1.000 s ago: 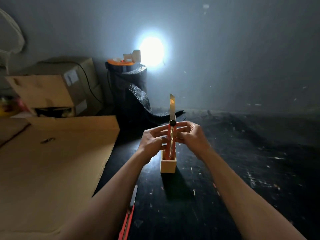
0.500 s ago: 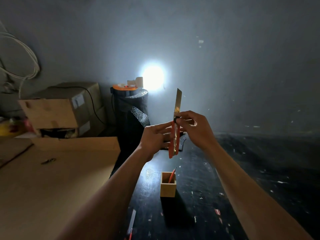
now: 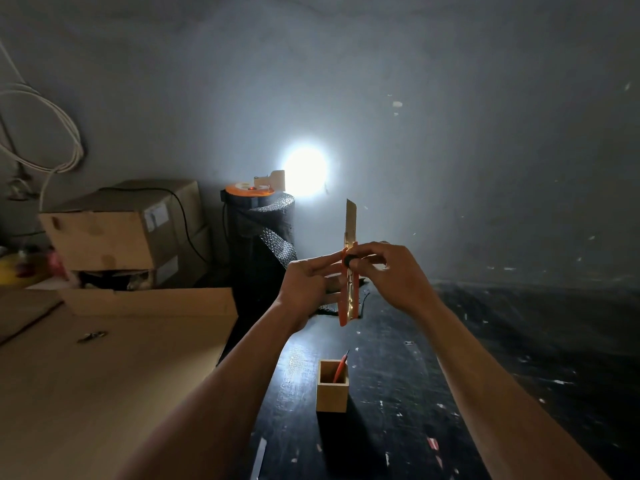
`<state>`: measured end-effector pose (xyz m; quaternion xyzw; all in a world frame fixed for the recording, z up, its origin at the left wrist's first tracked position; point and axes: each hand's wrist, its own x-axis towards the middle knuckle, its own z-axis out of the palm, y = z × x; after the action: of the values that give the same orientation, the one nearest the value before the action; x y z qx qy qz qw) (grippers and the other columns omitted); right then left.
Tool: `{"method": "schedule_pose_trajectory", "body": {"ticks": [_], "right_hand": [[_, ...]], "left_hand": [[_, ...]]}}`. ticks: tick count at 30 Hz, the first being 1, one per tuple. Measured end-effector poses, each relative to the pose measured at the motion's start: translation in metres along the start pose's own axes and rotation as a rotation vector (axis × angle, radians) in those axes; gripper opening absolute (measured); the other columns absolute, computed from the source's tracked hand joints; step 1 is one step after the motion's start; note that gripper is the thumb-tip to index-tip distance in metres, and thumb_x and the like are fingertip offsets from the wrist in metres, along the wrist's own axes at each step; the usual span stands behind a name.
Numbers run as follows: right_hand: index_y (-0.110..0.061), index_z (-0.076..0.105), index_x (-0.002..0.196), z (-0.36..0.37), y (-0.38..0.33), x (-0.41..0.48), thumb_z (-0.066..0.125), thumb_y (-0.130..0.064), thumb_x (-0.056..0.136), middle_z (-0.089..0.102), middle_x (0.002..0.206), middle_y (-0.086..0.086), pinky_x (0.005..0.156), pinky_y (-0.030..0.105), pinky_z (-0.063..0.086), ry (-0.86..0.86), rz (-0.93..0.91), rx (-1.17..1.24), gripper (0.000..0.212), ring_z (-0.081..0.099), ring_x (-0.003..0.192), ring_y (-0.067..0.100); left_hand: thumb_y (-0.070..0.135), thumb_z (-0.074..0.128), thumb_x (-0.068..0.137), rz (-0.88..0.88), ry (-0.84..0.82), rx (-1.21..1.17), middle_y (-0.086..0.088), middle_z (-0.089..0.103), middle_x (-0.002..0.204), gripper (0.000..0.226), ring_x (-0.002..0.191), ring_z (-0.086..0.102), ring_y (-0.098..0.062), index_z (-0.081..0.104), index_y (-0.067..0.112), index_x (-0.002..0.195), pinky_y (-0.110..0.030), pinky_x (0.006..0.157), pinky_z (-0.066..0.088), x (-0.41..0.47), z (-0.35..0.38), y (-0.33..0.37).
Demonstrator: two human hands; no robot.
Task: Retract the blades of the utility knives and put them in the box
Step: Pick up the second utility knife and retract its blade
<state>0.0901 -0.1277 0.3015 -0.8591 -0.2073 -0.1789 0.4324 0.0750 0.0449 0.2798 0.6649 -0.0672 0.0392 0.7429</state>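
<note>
I hold an orange utility knife [image 3: 349, 296] upright in front of me, its long blade [image 3: 350, 220] sticking out of the top. My left hand [image 3: 308, 278] grips the handle from the left. My right hand [image 3: 388, 271] pinches the black slider knob near the top of the handle. Below the knife, a small open wooden box [image 3: 331, 393] stands on the dark table, with another orange knife [image 3: 340, 367] leaning inside it.
A large cardboard sheet [image 3: 104, 375] covers the left of the table, with stacked cardboard boxes [image 3: 117, 233] behind. A black roll of bubble wrap [image 3: 259, 244] stands at the back beneath a bright light. A thin strip lies near the front edge [image 3: 259, 459].
The knife has been lifted from just above the box to well above it, both hands still on it. The blade looks a little shorter than half a second ago.
</note>
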Motion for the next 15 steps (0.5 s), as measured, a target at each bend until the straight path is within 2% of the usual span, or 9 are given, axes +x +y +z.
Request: {"method": "schedule_pose_trajectory", "body": {"ticks": [3,6,10,12,15], "right_hand": [[-0.025,0.074,0.113,0.003,0.001,-0.004,0.066,-0.028,0.096,0.072,0.117,-0.004,0.1,0.035,0.048,0.021,0.027,0.004,0.019,0.064,0.102,0.009],[-0.025,0.075,0.112,0.003,0.001,-0.009,0.067,-0.027,0.095,0.069,0.107,-0.011,0.098,0.032,0.047,0.032,0.021,0.017,0.019,0.063,0.095,0.006],[-0.025,0.077,0.111,0.005,0.001,-0.016,0.068,-0.025,0.094,0.068,0.104,-0.015,0.095,0.026,0.048,0.055,0.01,0.047,0.019,0.064,0.093,0.005],[-0.024,0.078,0.11,0.007,0.002,-0.019,0.069,-0.024,0.094,0.068,0.105,-0.016,0.09,0.019,0.048,0.064,-0.001,0.054,0.019,0.066,0.093,0.004],[-0.022,0.078,0.109,0.01,0.004,-0.027,0.069,-0.02,0.093,0.066,0.103,-0.021,0.073,0.001,0.045,0.052,-0.01,0.046,0.018,0.064,0.083,-0.009]], "left_hand": [[-0.02,0.056,0.093,-0.01,-0.014,-0.023,-0.003,0.083,0.092,0.045,0.075,0.081,-0.019,0.074,0.009,0.123,-0.029,0.063,0.064,-0.001,0.001,0.006],[-0.022,0.053,0.094,-0.036,-0.021,-0.049,-0.002,0.083,0.092,0.046,0.076,0.081,-0.019,0.075,0.009,0.121,-0.028,0.061,0.063,-0.001,0.002,0.01],[-0.02,0.052,0.093,-0.044,-0.007,-0.048,-0.008,0.083,0.102,0.047,0.083,0.08,-0.018,0.078,0.01,0.119,-0.031,0.064,0.064,0.004,0.004,0.013],[-0.019,0.054,0.093,-0.048,-0.003,-0.051,-0.009,0.082,0.103,0.045,0.082,0.08,-0.017,0.078,0.011,0.117,-0.029,0.062,0.063,0.005,0.005,0.015],[-0.017,0.057,0.093,-0.056,0.001,-0.051,-0.007,0.082,0.099,0.044,0.079,0.08,-0.012,0.076,0.011,0.12,-0.025,0.06,0.062,0.005,0.005,0.017]]}}
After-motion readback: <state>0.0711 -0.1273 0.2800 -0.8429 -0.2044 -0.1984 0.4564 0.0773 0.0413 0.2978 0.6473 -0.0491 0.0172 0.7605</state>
